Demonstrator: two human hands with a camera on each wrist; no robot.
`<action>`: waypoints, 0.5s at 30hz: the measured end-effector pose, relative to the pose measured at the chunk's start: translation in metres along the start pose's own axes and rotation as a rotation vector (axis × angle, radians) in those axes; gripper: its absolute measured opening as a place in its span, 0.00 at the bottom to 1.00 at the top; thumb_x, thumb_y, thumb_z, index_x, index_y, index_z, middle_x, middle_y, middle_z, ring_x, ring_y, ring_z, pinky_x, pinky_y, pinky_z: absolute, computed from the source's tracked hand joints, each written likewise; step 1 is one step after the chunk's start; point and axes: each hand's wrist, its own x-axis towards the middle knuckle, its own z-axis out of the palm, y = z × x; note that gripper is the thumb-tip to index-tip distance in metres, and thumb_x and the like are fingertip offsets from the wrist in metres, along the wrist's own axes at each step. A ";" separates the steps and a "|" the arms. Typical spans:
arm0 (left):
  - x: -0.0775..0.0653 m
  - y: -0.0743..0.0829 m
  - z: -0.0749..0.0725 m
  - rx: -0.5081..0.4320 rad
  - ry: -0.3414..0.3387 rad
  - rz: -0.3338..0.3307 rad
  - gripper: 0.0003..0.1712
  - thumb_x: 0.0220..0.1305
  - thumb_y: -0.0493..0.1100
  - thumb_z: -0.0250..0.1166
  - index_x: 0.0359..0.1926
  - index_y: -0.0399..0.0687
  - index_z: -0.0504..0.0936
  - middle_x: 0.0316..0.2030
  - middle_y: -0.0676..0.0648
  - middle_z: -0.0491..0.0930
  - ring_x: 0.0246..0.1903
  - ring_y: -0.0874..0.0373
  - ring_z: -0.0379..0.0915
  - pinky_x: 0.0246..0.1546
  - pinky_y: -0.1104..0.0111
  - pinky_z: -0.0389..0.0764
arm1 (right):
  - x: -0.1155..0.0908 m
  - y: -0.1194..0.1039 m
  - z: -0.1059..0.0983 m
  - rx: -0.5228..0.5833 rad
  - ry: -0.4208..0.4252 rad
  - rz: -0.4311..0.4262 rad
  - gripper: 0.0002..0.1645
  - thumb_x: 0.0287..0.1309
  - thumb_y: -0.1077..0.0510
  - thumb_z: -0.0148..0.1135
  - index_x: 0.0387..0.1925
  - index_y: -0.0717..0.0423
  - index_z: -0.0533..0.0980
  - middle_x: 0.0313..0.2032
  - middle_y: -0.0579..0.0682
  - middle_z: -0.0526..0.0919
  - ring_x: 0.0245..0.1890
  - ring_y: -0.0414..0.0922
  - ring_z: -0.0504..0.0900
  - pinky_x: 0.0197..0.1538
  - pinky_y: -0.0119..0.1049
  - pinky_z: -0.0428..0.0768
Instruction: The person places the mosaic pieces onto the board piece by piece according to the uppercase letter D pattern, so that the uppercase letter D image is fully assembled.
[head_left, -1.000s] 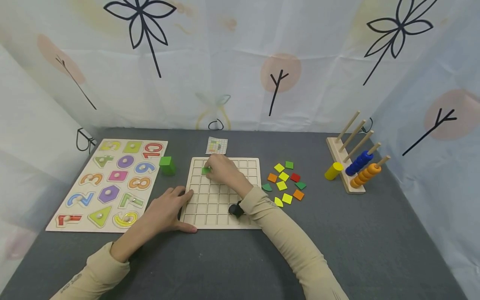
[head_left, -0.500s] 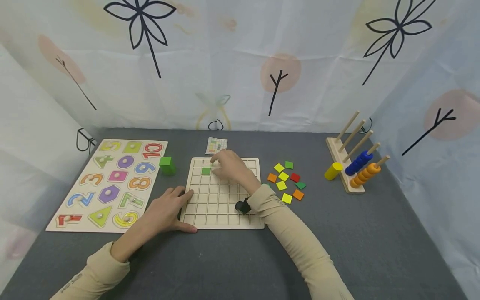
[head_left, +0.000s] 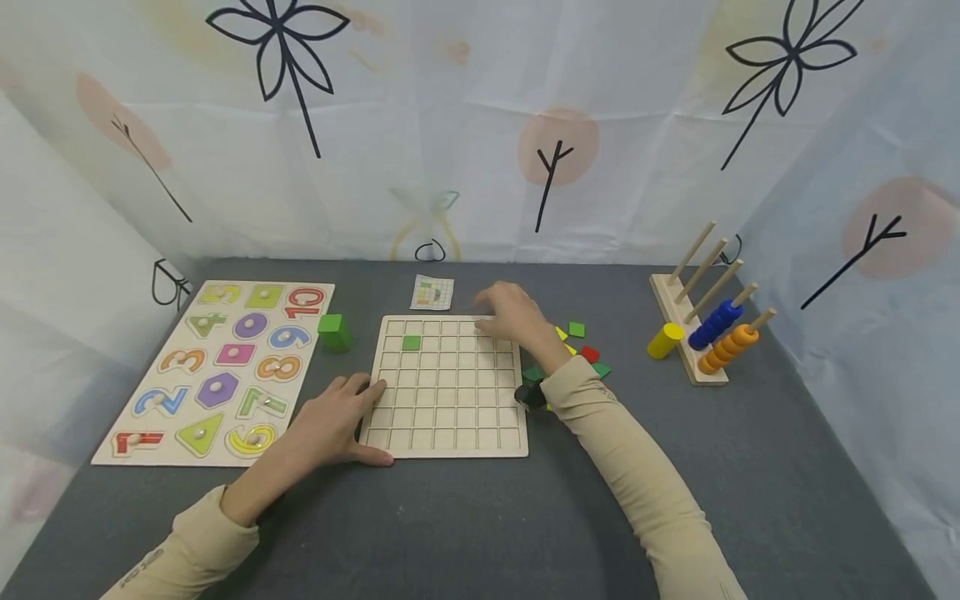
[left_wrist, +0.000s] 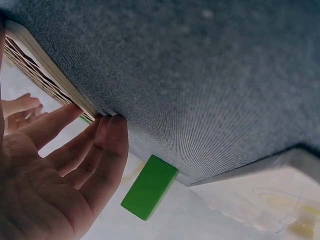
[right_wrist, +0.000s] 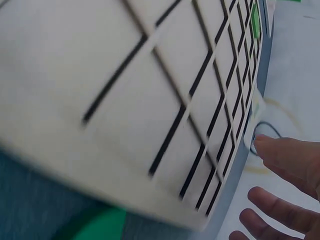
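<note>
A wooden grid board (head_left: 442,392) lies on the grey table with one green square tile (head_left: 412,342) in a cell near its upper left. My left hand (head_left: 333,421) rests against the board's left edge, fingertips at its side and thumb by the front corner. In the left wrist view, those extended fingers (left_wrist: 112,140) touch the board's edge. My right hand (head_left: 517,317) is over the board's back right corner, holding nothing. Its fingers look loosely extended in the right wrist view, beside the board (right_wrist: 165,135). A small printed pattern card (head_left: 432,293) lies behind the board.
Loose coloured tiles, including a red one (head_left: 590,354) and a green one (head_left: 576,330), lie right of the board, partly behind my right arm. A number puzzle (head_left: 176,379) and a green block (head_left: 334,332) are at left. A peg stand (head_left: 688,329) and yellow cylinder (head_left: 665,342) are at right.
My right hand has let go of the green tile, leaving it on the board, and has moved right toward the loose tiles. My left hand has stayed put.
</note>
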 end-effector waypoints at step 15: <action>-0.002 -0.001 0.001 -0.005 0.023 0.009 0.62 0.36 0.71 0.81 0.67 0.38 0.74 0.60 0.34 0.76 0.56 0.38 0.75 0.43 0.45 0.84 | -0.029 0.057 -0.035 -0.013 0.006 0.130 0.25 0.66 0.57 0.67 0.62 0.60 0.79 0.63 0.63 0.78 0.63 0.60 0.78 0.59 0.55 0.81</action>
